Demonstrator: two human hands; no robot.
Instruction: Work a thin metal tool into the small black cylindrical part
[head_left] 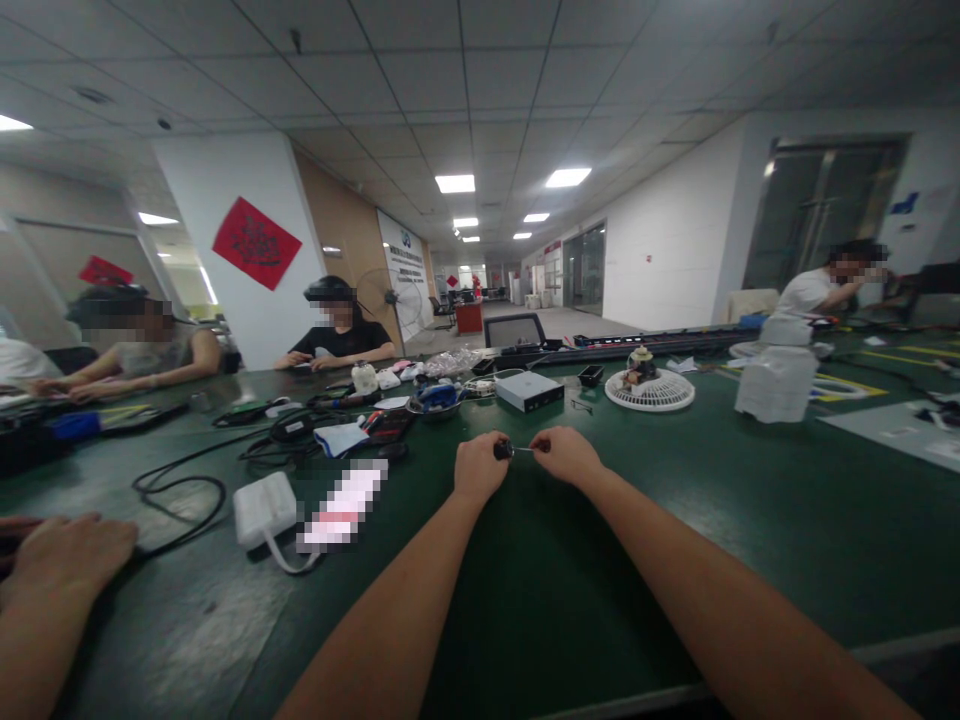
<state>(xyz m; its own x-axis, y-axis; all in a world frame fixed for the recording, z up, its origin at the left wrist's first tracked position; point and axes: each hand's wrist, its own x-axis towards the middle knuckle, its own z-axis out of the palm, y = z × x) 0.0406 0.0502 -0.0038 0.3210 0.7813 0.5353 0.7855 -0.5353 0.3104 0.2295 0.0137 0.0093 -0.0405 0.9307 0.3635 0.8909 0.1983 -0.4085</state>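
Observation:
Above the green table, my left hand (480, 465) is closed around the black handle of what looks like a screwdriver (504, 450). Its thin metal shaft points right, towards my right hand (562, 456). The fingers of that hand are pinched at the far end of the shaft; whether a small part is also between them is hidden. Just beyond both hands lies a grey box-shaped drive (529, 391). A pair of thin dark pieces (580, 406) rests beside it.
A white fan grille with a motor (649, 390) and a white plastic-wrapped object (777, 384) stand to the right. At left are a white charger (265, 508), a phone, cables and a blue part in a bowl (438, 400). Another person's hand (71, 555) is at far left; several people sit around.

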